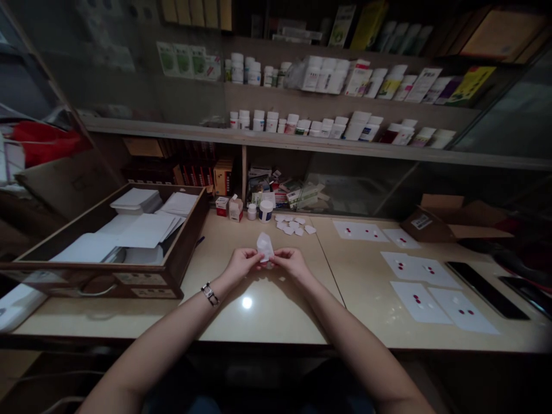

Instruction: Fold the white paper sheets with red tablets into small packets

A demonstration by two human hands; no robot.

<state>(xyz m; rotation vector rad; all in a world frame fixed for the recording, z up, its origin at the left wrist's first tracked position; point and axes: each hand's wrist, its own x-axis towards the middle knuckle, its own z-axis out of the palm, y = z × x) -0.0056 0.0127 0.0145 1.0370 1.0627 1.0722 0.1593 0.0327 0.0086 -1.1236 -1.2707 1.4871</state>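
Observation:
Between both hands, above the middle of the counter, is a small folded white paper packet (pixel 264 246). My left hand (pixel 242 261) pinches its lower left side, and my right hand (pixel 291 263) pinches its lower right side. Just behind it lies a group of several folded paper packets (pixel 295 225). A white jar with a blue label (pixel 265 211) and a smaller white bottle (pixel 252 212) stand behind to the left. At the right, flat white paper sheets (pixel 409 294) carry dark red and pale pills (pixel 416 299).
A wooden drawer (pixel 172 282) with stacks of white paper sits on the left. On the right are a black phone (pixel 487 290) and an open cardboard box (pixel 444 221). Small medicine boxes (pixel 235 208) stand at the back, below shelves (pixel 302 138) of bottles and cartons.

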